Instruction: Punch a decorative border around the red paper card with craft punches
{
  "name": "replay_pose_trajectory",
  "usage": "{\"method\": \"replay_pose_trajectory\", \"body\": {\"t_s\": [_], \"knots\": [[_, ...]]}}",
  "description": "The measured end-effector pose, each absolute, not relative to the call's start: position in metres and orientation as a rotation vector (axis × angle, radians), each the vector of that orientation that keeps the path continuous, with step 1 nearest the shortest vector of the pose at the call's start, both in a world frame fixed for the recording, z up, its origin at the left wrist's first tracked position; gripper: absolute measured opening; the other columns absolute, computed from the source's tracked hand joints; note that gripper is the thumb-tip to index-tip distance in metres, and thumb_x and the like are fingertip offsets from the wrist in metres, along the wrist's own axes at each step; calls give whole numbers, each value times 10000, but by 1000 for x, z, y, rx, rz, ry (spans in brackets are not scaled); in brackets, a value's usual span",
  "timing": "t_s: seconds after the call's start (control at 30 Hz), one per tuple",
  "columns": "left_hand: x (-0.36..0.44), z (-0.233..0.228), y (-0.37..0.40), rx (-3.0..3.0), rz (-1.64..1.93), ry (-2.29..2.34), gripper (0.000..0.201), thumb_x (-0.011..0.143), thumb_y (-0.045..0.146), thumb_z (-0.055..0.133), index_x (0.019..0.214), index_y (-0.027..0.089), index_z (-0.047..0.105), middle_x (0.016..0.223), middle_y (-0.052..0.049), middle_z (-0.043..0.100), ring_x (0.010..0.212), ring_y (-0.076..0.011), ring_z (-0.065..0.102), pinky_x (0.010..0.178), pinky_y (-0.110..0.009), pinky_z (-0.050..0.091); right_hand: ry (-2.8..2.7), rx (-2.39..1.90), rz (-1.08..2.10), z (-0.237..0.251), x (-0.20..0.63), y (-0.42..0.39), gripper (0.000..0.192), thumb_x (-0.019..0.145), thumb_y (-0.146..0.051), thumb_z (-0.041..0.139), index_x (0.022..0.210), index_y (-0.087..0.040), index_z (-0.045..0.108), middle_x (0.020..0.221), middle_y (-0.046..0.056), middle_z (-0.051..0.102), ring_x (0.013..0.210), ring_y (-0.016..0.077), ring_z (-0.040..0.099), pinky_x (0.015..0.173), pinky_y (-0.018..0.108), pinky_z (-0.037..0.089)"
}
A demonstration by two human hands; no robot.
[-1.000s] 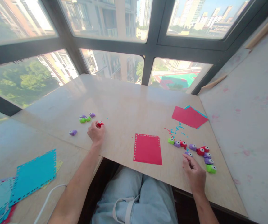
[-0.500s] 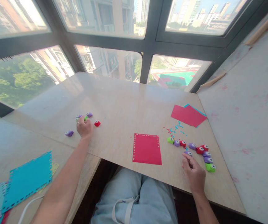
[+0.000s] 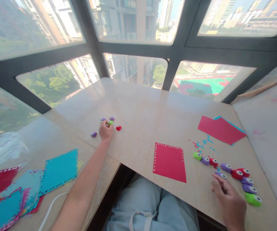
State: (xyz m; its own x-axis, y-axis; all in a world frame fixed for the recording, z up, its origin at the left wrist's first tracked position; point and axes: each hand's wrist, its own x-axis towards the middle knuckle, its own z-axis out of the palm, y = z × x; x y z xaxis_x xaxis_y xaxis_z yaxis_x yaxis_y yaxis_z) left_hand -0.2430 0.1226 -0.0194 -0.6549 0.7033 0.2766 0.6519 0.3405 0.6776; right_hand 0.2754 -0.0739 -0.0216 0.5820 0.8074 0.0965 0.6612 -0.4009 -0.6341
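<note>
Over on the left of the table, my left hand (image 3: 106,131) has its fingers closed on a small green paper punch (image 3: 110,122) with an eye-like button. Around it are purple punches, one at the back (image 3: 111,118) and one nearer me (image 3: 93,134), and a red punch (image 3: 118,127). My right hand (image 3: 231,199) is curled at the right, thumb and forefinger against a purple paper punch (image 3: 220,175), whose near side they partly hide. Beyond it stands a line of several green, purple and red punches (image 3: 237,174).
A red paper sheet (image 3: 169,162) with holes along two edges lies between my hands. Paper bits (image 3: 207,140) and red and blue sheets (image 3: 221,130) lie at the back right. Punched sheets (image 3: 58,171) and a white cable (image 3: 49,210) are at left. Windows border the far side.
My view has turned leftward, so the table and everything on it appear farther right. Both hands stay at about the same places beside the punches.
</note>
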Motion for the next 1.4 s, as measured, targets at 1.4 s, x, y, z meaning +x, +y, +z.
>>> {"method": "replay_pose_trajectory", "body": {"t_s": [1.4], "knots": [[-242,-19,142,1630,859,2614,328,842,337,586,1129,195,658,1049,-134,701,990,-320,630,876,-432,497,-1177,-2167,304,-26,276,-73,566,749,-655,498,1010,-216,742,665,49,734,658,287,719,586,352,486]]}}
